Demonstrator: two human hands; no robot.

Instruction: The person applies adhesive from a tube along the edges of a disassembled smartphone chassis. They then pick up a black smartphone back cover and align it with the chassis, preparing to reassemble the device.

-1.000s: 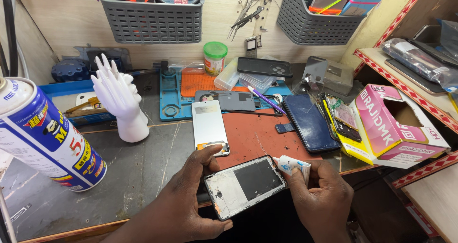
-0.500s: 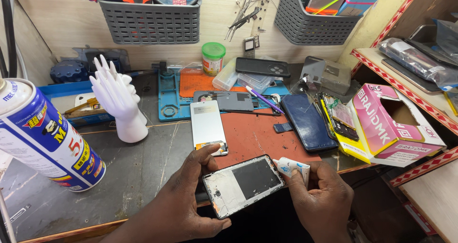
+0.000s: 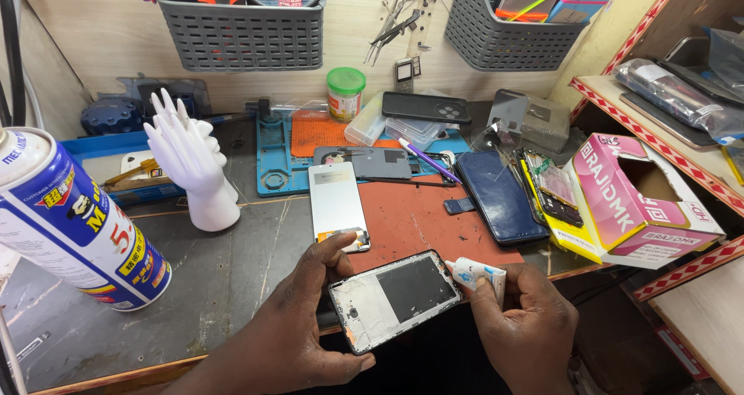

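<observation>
1. Head view: bare phone frame with a dark inner panel and scuffed pale plate (image 3: pixel 394 300), held tilted above the near bench edge, open face up toward the camera.
2. Left hand (image 3: pixel 306 325) cradling the frame from below, thumb and fingers clamped on its left end, apparently to steady it.
3. Right hand (image 3: pixel 523 325) pinched shut on a small white glue tube (image 3: pixel 479 272), nozzle touching the frame's right edge.
4. Just beyond, a silver rectangular phone back panel (image 3: pixel 336 203) flat on a rust-red work mat (image 3: pixel 422 220).
5. Farther left, a white mannequin hand stand (image 3: pixel 190 162) and a blue-and-white spray can (image 3: pixel 70 224).
</observation>
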